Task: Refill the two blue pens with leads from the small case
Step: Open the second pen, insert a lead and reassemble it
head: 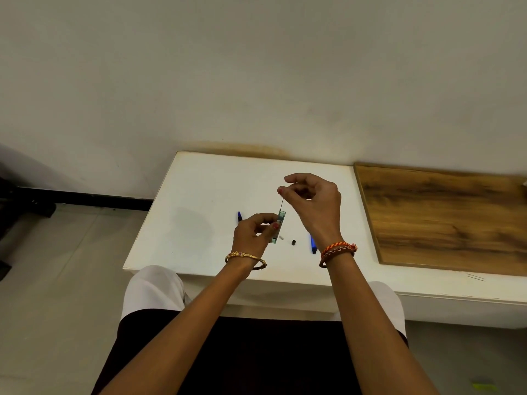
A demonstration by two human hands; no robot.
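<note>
My left hand (255, 230) grips a small clear greenish lead case (279, 225), held upright above the white table (205, 195). Just above the case, my right hand (313, 203) pinches a thin dark lead (281, 202) between thumb and forefinger; its lower end reaches the case's open top. One blue pen (239, 216) lies on the table to the left, mostly hidden behind my left hand. The other blue pen (313, 245) lies to the right, partly hidden by my right wrist. A small white piece (281, 238) and a small black cap (293, 242) lie between them.
A wooden board (445, 218) lies on the table's right part, against the wall. The white table's front edge is near my lap. Grey floor runs to the left, with a dark object at the far left.
</note>
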